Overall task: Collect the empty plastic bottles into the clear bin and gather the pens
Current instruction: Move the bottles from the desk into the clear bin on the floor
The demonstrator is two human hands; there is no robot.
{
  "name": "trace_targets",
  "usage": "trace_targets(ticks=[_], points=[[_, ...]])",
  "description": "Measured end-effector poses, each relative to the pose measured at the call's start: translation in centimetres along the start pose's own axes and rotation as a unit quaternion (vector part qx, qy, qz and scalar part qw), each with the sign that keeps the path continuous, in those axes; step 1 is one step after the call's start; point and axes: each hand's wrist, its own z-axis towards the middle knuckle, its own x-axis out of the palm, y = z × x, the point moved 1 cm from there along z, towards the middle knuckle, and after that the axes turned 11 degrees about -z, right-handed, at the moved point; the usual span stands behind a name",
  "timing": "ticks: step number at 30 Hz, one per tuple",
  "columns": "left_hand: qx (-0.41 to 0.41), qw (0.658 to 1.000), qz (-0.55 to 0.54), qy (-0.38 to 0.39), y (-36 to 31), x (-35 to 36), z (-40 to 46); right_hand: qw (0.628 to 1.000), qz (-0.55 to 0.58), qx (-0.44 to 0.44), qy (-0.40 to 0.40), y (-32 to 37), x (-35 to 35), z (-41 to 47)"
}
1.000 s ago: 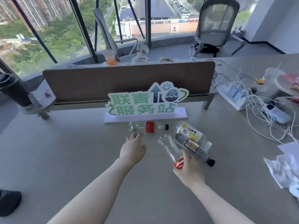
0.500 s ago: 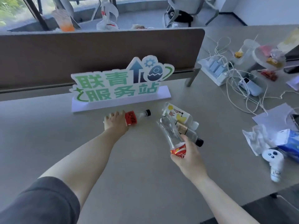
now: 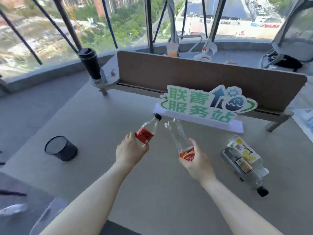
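Clear, glossy plastic forms the black-capped cola bottle (image 3: 149, 132) with its shiny red label, gripped in the left hand's fingers (image 3: 133, 146), and the uncapped clear bottle (image 3: 179, 136) pinched by the right hand's fingers (image 3: 194, 150). Left of those fingers stands a black metal-mesh pen cup (image 3: 61, 148) on the matt, smooth grey desk (image 3: 94, 126); beyond the fingertips, the partition (image 3: 203, 77) looks like brown felt.

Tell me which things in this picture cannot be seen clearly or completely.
Head view only:
- Clear bin: at the lower left edge, blurred and cut off; its contents cannot be told.
- Pens: the dark strokes at the left edge are too blurred to identify.
- Two bottles lying on the table: overlapping, labels unreadable.
- Right hand: its fingers are hidden behind the clear bottle.
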Motion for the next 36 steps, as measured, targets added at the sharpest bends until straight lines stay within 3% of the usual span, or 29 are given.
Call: trace_targets(ticks=[5, 10, 16, 18, 24, 27, 31, 36], points=[[-0.139, 0.985, -0.046, -0.093, 6.3, -6.9, -7.1, 0.989, 0.005, -0.131, 0.071, 6.8, 4.7, -1.5], [-0.266, 0.947, -0.105, -0.148, 14.4, -11.6, -15.3, 0.959, 0.029, -0.238, 0.15, 13.5, 10.1, -6.4], [-0.46, 0.835, -0.245, -0.176, 23.4, -13.2, -23.6, 0.914, -0.033, -0.322, 0.246, 17.9, 16.6, -12.6], [-0.495, 0.806, -0.268, -0.186, 26.0, -14.0, -25.2, 0.903, -0.053, -0.331, 0.268, 19.5, 19.0, -13.8], [-0.524, 0.775, -0.318, -0.158, 35.3, -17.3, -26.8, 0.895, -0.09, -0.318, 0.301, 24.4, 26.5, -17.6], [-0.531, 0.769, -0.349, -0.07, 41.2, -18.4, -26.7, 0.89, -0.115, -0.309, 0.314, 27.2, 30.5, -19.4], [-0.521, 0.812, -0.258, 0.06, 46.2, -19.1, -27.2, 0.886, -0.153, -0.284, 0.332, 29.3, 34.6, -21.1], [-0.492, 0.841, -0.204, 0.089, 46.0, -21.8, -27.9, 0.874, -0.2, -0.268, 0.353, 31.0, 38.3, -21.9]])
